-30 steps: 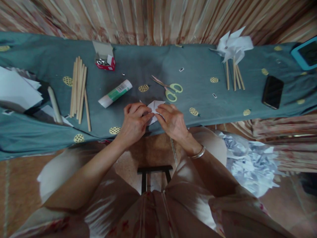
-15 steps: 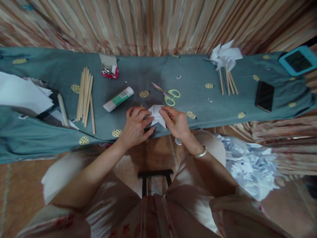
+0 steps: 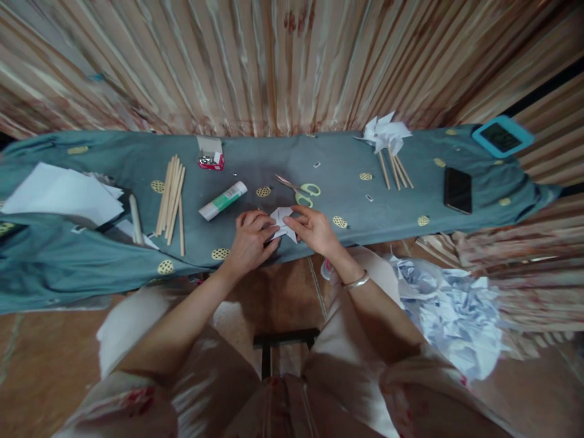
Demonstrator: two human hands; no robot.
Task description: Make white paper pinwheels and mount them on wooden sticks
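- No brand or lettering can be read anywhere; the label on the green-and-white glue stick (image 3: 223, 201) is too small to make out.
- At the far left of the teal cloth (image 3: 91, 255), at ten o'clock from the hands, lie loose white sheets (image 3: 59, 193), then a bundle of wooden sticks (image 3: 171, 196).
- A small red box (image 3: 210, 160) stands open at eleven o'clock, beyond the glue stick.
- The left hand (image 3: 250, 242) reaches in from seven o'clock, palm down, fingers curled and pinching the near left edge of the folded white paper (image 3: 281, 220).
- The paper, a small pointed piece with creased flaps, lies at the cloth's near edge, between both hands.
- The right hand (image 3: 314, 230), a bangle at the wrist, comes in from five o'clock, fingers narrowed on the paper's right side.
- Green-handled scissors (image 3: 298, 190) rest just past the paper at twelve o'clock.
- At two o'clock lie white paper pinwheels (image 3: 387, 135) on sticks, then a dark phone (image 3: 457, 190).
- Crumpled paper scraps (image 3: 451, 307) pile on the floor at four o'clock.
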